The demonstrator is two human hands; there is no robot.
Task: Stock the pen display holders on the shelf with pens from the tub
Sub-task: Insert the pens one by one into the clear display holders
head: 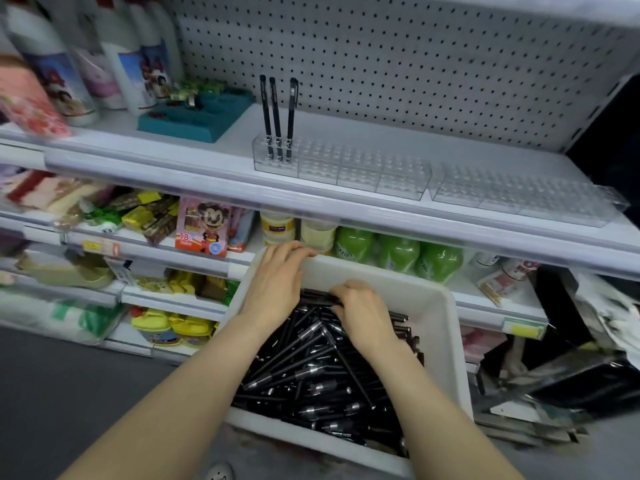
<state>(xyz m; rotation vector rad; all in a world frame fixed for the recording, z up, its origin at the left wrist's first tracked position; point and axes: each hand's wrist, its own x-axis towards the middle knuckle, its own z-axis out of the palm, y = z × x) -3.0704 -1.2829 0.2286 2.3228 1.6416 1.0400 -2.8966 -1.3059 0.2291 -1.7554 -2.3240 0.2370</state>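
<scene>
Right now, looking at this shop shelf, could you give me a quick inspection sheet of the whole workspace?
Surface: white shelf, with the pen holders standing on it.
Job's things: left holder has three pens upright at its left end; right holder looks empty; white tub is full of loose pens.
Clutter: teal tray and printed bottles at the shelf's left.
Hands: left hand grips the tub's far rim; right hand curls its fingers round loose pens.
Cables: nothing seen.
Surroundings: pegboard behind; green bottles and packaged goods on lower shelves.
</scene>
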